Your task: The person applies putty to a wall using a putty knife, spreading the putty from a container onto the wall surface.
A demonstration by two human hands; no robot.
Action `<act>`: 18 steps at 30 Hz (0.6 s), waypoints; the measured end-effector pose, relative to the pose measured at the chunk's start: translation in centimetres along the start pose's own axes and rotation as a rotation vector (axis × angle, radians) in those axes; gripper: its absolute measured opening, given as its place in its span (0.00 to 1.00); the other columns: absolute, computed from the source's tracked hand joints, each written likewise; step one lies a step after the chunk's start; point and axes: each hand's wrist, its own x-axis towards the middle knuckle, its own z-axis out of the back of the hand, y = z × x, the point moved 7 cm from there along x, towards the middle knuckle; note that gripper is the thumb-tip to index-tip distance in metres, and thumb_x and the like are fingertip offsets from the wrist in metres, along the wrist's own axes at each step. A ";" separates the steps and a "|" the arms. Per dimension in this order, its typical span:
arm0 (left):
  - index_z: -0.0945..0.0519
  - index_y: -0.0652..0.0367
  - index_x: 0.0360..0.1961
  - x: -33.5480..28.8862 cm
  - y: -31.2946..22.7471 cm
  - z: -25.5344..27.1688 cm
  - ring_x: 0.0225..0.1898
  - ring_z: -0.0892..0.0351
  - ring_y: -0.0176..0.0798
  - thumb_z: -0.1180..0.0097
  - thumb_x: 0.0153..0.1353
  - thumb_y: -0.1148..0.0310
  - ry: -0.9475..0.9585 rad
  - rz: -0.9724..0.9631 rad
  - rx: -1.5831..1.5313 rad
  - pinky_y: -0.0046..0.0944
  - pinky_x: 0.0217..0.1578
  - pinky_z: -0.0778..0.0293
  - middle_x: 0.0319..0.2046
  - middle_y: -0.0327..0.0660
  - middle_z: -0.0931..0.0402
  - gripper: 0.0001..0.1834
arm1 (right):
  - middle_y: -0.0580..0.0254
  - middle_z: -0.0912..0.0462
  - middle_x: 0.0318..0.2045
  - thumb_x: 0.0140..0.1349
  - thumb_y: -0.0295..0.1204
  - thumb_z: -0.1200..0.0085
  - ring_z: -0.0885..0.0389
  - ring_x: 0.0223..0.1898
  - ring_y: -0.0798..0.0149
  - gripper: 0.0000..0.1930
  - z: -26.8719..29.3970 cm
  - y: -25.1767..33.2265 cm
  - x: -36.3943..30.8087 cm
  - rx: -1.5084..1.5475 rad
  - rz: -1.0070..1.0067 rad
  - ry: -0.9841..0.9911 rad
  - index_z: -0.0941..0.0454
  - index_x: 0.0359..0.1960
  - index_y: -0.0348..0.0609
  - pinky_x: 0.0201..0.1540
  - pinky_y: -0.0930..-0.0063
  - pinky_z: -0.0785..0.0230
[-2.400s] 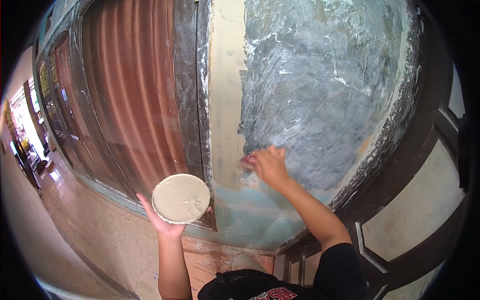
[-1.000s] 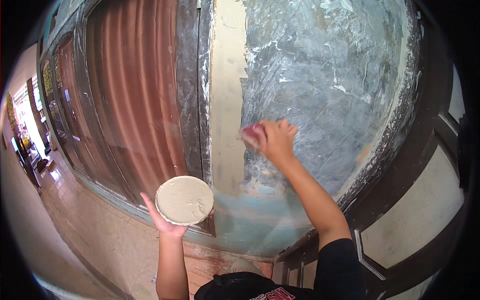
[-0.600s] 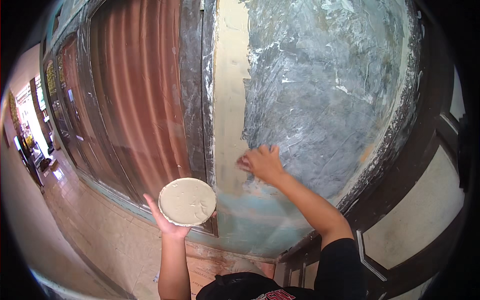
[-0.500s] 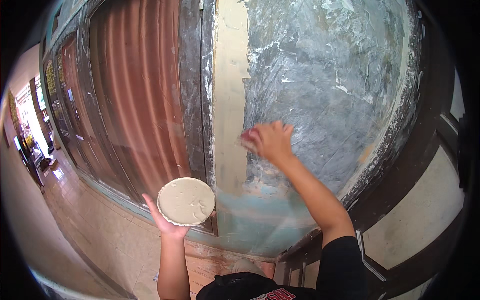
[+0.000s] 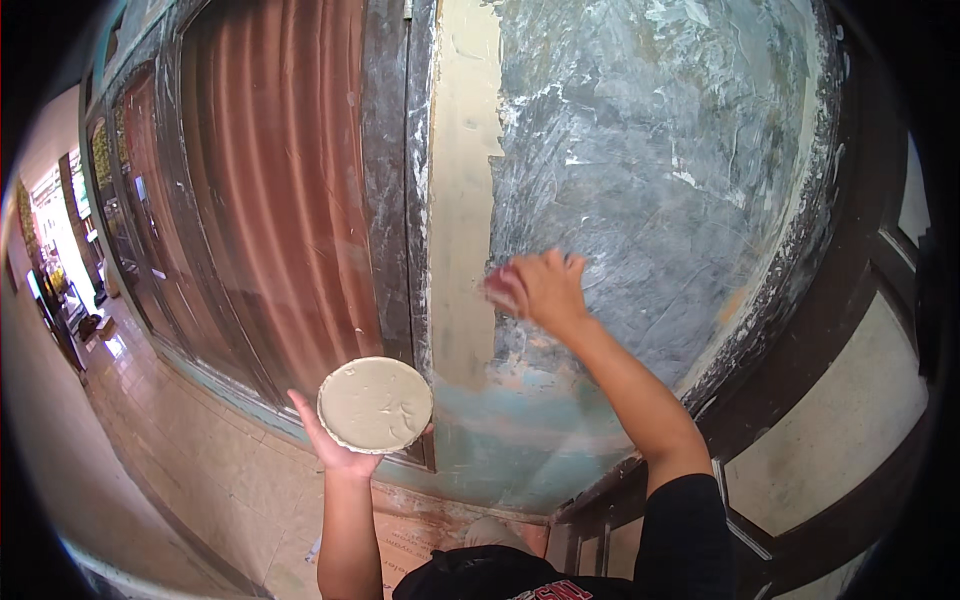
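At the wall, right hand (image 5: 550, 291): fingers closed around a small reddish tool (image 5: 506, 288), slightly blurred, at the right edge of a pale strip (image 5: 464, 190); whether tool meets wall, cannot tell.
Nearer and left, left hand (image 5: 341, 457): palm up, holding a round plate (image 5: 350, 447) from beneath; thumb out at left, fingertips just showing at right, grip underneath hidden.
Plate top: pale paste (image 5: 368, 400), spread almost to the rim, a few curved marks on its right half.
Wall (image 5: 640, 200): mottled grey, worn blue-green band (image 5: 520, 432) below.
Left: reddish-brown curtain (image 5: 270, 170) behind glass, dark frame (image 5: 388, 180).
Right: dark door (image 5: 795, 355), pale panels (image 5: 830, 430).
Far left: shiny tiled floor (image 5: 135, 385).
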 end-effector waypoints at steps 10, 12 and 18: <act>0.34 0.59 0.72 -0.4 0.1 -0.5 0.66 0.32 0.68 0.66 0.59 0.16 0.058 -0.007 -0.006 0.88 0.55 0.33 0.70 0.55 0.34 0.59 | 0.70 0.19 0.35 0.64 0.41 0.38 0.29 0.42 0.58 0.14 -1.8 -0.2 -3.0 0.111 0.085 -0.266 0.20 0.47 0.52 0.47 0.53 0.47; 0.33 0.59 0.71 -0.1 0.1 0.6 0.66 0.31 0.68 0.66 0.59 0.16 0.021 -0.014 -0.017 0.87 0.55 0.32 0.69 0.55 0.34 0.59 | 0.71 0.21 0.32 0.63 0.41 0.38 0.30 0.41 0.59 0.12 -3.7 0.4 -3.6 0.008 0.203 -0.183 0.19 0.45 0.53 0.46 0.53 0.47; 0.33 0.60 0.71 -0.2 -0.3 0.1 0.64 0.29 0.71 0.66 0.58 0.15 0.040 -0.029 -0.005 0.86 0.52 0.31 0.69 0.58 0.34 0.60 | 0.68 0.17 0.38 0.64 0.37 0.36 0.28 0.43 0.57 0.12 4.6 -4.0 2.2 0.155 -0.168 -0.448 0.17 0.46 0.49 0.50 0.54 0.48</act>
